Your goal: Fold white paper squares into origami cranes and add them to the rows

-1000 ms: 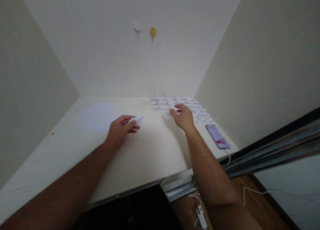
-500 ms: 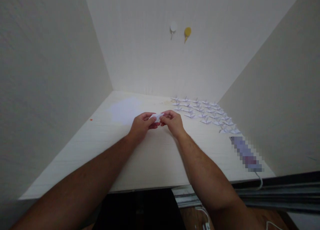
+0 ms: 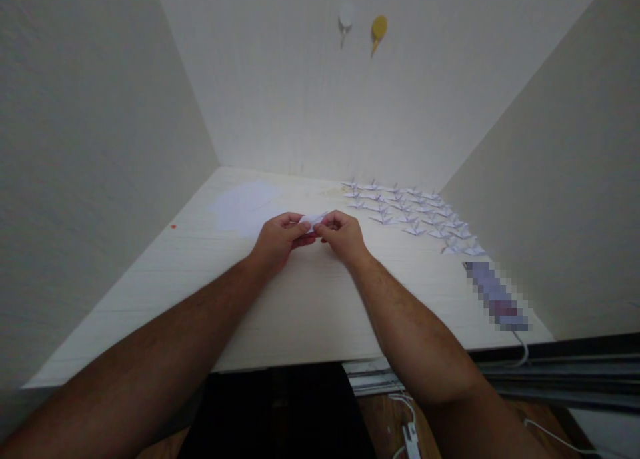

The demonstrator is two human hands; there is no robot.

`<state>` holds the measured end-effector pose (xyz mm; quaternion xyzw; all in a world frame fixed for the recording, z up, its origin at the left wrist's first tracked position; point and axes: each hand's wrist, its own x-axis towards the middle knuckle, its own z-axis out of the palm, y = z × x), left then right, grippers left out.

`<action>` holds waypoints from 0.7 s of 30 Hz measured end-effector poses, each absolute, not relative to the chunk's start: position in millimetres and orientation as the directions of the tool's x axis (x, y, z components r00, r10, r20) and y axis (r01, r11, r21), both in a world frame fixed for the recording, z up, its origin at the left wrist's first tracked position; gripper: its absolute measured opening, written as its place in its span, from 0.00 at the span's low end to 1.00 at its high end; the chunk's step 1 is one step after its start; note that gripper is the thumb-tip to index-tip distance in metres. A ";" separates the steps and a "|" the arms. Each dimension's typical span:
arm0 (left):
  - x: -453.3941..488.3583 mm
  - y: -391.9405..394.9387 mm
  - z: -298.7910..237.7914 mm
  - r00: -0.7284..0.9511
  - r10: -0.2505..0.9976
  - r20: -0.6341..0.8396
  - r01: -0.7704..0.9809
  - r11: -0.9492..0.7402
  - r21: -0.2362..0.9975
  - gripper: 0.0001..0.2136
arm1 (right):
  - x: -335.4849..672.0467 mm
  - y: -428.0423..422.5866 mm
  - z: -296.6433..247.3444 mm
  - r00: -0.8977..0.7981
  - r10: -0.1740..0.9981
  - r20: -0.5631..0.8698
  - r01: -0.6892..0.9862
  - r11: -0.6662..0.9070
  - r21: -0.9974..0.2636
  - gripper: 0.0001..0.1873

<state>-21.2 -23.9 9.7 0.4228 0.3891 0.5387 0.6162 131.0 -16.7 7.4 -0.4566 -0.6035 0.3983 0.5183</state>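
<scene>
Both hands meet over the middle of the pale wooden desk point(image 3: 310, 312). My left hand point(image 3: 277, 239) and my right hand point(image 3: 340, 236) pinch a small piece of folded white paper point(image 3: 313, 220) between their fingertips, left hand on its left end, right hand on its right end. Several small folded white paper cranes point(image 3: 410, 212) stand in rows on the desk to the right of my right hand, apart from it.
A stack of pale paper sheets point(image 3: 245, 206) lies at the back left of the desk. A phone point(image 3: 495, 296) with a white cable lies near the right front edge. Walls close the desk in on three sides; two hooks point(image 3: 363, 27) hang on the back wall.
My right hand left the rows of cranes and joined my left hand on the folded paper. Since then both hands have stayed together with small finger movements; the view shifted.
</scene>
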 end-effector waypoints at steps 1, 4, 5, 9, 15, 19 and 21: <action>-21.1 -23.9 10.0 0.124 0.992 -0.030 -0.338 0.071 0.938 0.12 | 131.3 -16.7 7.1 -0.027 0.960 0.278 0.177 0.278 -0.944 0.09; -20.8 -23.6 10.3 0.129 0.990 -0.054 -0.312 0.092 0.946 0.12 | 131.6 -16.2 6.2 0.004 0.945 0.326 0.288 0.311 -0.906 0.08; -20.8 -23.5 10.4 0.122 0.991 -0.062 -0.293 0.096 0.951 0.12 | 131.5 -16.0 5.7 0.006 0.941 0.339 0.308 0.321 -0.896 0.09; -21.2 -23.5 10.9 0.094 0.993 -0.065 -0.253 0.087 0.964 0.13 | 129.7 -15.0 2.3 0.004 0.935 0.355 0.310 0.336 -0.889 0.10; -21.6 -22.9 13.8 0.092 0.994 -0.058 -0.272 0.081 0.959 0.09 | 128.2 -12.6 -2.6 -0.021 0.947 0.322 0.308 0.312 -0.899 0.12; -21.3 -21.7 14.6 0.098 0.993 -0.069 -0.304 0.096 0.948 0.08 | 128.7 -11.8 -3.5 -0.017 0.937 0.348 0.311 0.336 -0.889 0.12; -21.2 -21.4 14.4 0.094 0.993 -0.068 -0.311 0.094 0.946 0.08 | 128.6 -12.4 -2.5 -0.011 0.932 0.363 0.315 0.347 -0.883 0.12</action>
